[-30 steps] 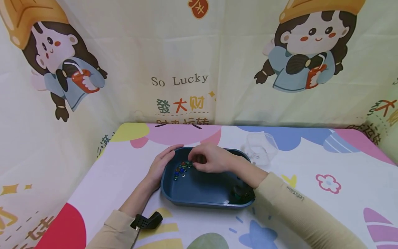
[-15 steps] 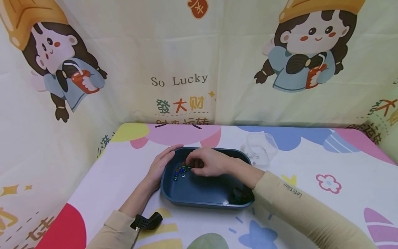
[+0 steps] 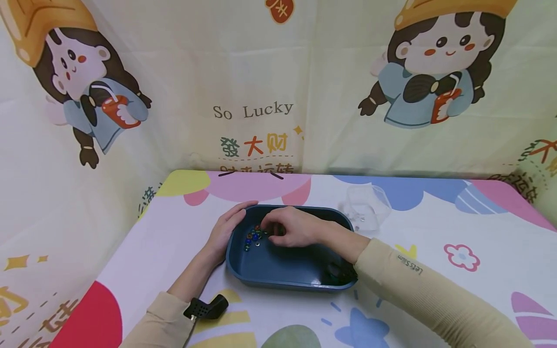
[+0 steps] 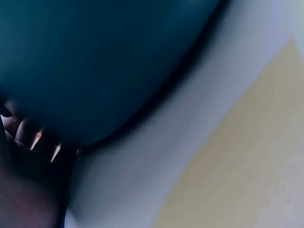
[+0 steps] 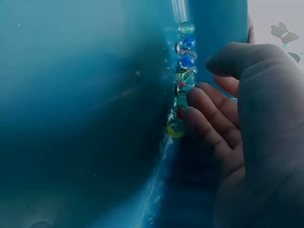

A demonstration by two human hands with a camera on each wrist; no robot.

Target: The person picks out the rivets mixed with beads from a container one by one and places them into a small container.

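A dark blue tray stands on the table, with a cluster of small coloured glass marbles along its left end. My left hand rests against the tray's outer left wall, fingers straight and reaching to the far rim. In the left wrist view that hand is mostly dark. My right hand is inside the tray, its fingers loosely bent at the marbles. The right wrist view shows the fingertips right at a row of marbles, with the thumb apart from them and nothing visible between.
A clear plastic box stands behind the tray's right corner, with a few small clear bits in it. A dark wrist camera under the right forearm overlaps the tray's near right corner. A patterned cloth hangs behind the table.
My right hand has moved slightly left and toward me over the marbles, then stayed nearly in place. The left hand has stayed at the tray wall.
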